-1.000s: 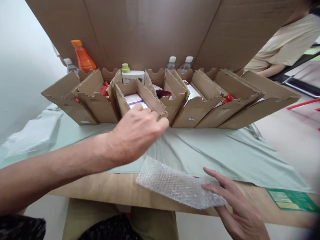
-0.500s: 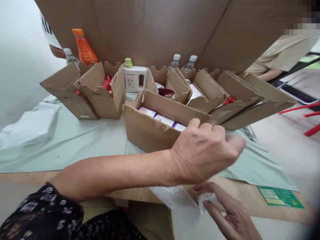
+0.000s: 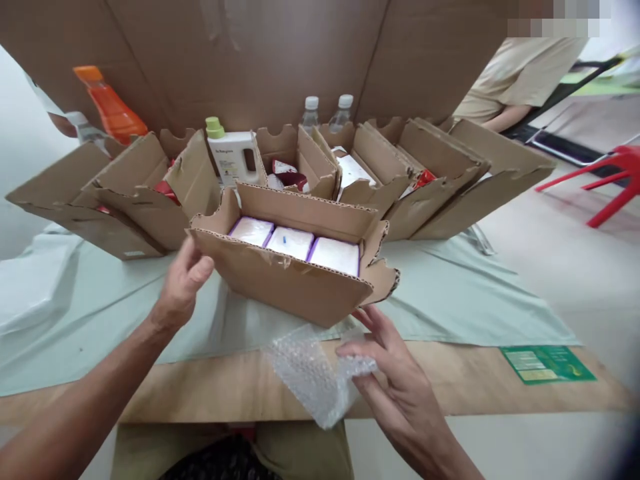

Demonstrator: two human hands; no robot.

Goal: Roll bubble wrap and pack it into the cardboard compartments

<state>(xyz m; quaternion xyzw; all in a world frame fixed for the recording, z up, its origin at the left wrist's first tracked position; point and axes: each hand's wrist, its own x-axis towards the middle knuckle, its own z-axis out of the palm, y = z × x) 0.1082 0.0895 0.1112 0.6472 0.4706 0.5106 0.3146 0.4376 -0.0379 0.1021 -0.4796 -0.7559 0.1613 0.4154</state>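
Note:
A cardboard box (image 3: pixel 280 290) stands in front of me at an angle. Inside it sit white-topped packs (image 3: pixel 293 243) with purple edges, in a row. My left hand (image 3: pixel 183 283) is at the box's front left corner, thumb apart from the fingers; whether it presses on the cardboard is unclear. Between the thumb and fingers of my right hand (image 3: pixel 395 373) is a piece of clear bubble wrap (image 3: pixel 310 373), hanging over the table's front edge. The right fingertips reach up close to the box's lower right corner, below its torn end flap.
Behind stand more open cardboard boxes (image 3: pixel 135 207), a white detergent bottle (image 3: pixel 233 157), an orange bottle (image 3: pixel 113 110) and clear bottles. White plastic packaging (image 3: pixel 33 280) lies left, a green card (image 3: pixel 547 365) right. A person (image 3: pixel 520 87) sits beyond, near a red stool (image 3: pixel 617 173).
My left hand has swung from the box's right end, where its arm crossed my view, to the left corner. My right hand has risen with the bubble wrap. The view has shifted rightward.

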